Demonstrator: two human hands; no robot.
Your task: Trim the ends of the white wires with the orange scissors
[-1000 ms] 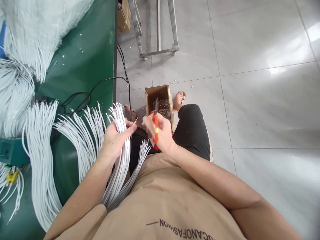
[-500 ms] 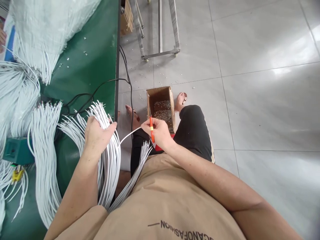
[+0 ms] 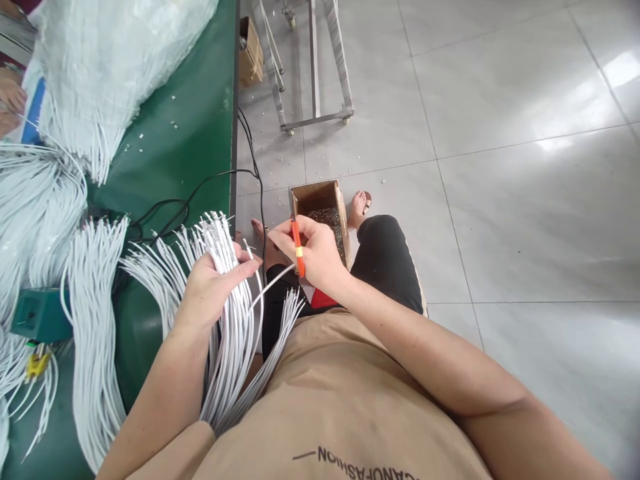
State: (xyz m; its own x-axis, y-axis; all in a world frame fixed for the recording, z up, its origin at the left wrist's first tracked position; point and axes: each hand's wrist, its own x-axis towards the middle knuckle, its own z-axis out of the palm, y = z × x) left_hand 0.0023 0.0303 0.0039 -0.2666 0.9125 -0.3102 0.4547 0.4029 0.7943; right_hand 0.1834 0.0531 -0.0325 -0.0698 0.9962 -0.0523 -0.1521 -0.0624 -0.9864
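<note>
Gripping white wires (image 3: 231,313), left hand (image 3: 213,287) closed; right hand (image 3: 314,253) clasps orange cutter (image 3: 297,245).

Colours as I read them off the head view: bundle of wires (image 3: 233,313) white throughout; loose wire heaps (image 3: 90,313) on the bench the same white; bench mat (image 3: 190,120) deep green, flecked with small pale scraps; tool handle (image 3: 297,248) orange with a yellow band; cardboard box (image 3: 315,195) plain brown, its contents a speckled silver-grey; cable (image 3: 200,180) black; shirt (image 3: 340,413) tan with dark lettering; trousers (image 3: 385,260) black; small device (image 3: 37,313) at bench edge teal; floor tiles (image 3: 500,200) pale grey, glossy.
</note>
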